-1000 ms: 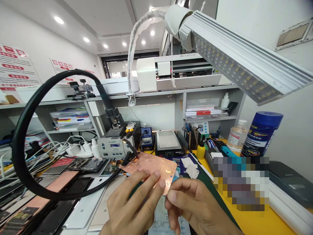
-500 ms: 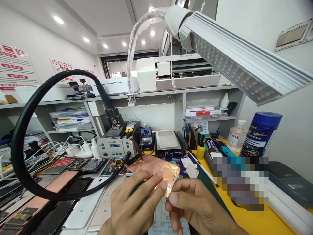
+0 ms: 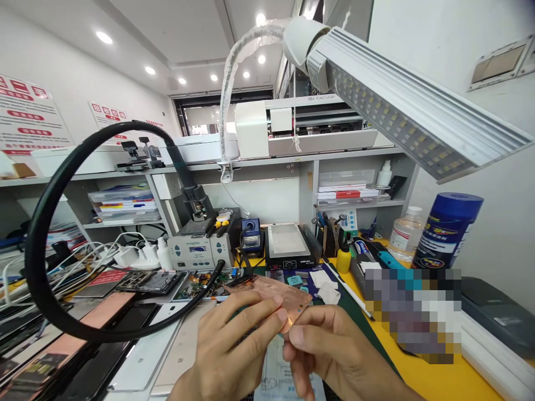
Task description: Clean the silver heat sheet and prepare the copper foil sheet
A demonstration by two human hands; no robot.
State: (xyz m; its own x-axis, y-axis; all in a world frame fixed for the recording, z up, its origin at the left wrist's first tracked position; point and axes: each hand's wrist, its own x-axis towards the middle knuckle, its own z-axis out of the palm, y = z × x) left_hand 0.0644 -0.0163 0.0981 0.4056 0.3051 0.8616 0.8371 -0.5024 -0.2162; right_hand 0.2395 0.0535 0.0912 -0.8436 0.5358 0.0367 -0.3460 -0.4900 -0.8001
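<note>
A thin copper-coloured panel (image 3: 288, 294) with a shiny, foil-like face is held in front of me, tilted, its right corner nearest my right hand. A dark strip shows at its far left end. My left hand (image 3: 234, 342) grips the panel, with the fingers across its face and the thumb hidden. My right hand (image 3: 334, 348) pinches the near right corner between thumb and index finger; the other fingers are curled below. Underneath, a printed paper sheet (image 3: 273, 370) lies on the green mat, partly covered by my hands.
Phone parts, including a white back cover (image 3: 144, 348), crowd the left, under a black hose (image 3: 31, 245). Behind stand a grey rework station (image 3: 200, 250) and a flat heating plate (image 3: 288, 239). A blue spray can (image 3: 447, 231) stands right. A lamp (image 3: 418, 100) hangs above.
The panel has tilted in my hands; its face looks flatter and less brightly lit, and its far left end has shifted right. My left hand moved slightly right. The right hand keeps its pinch.
</note>
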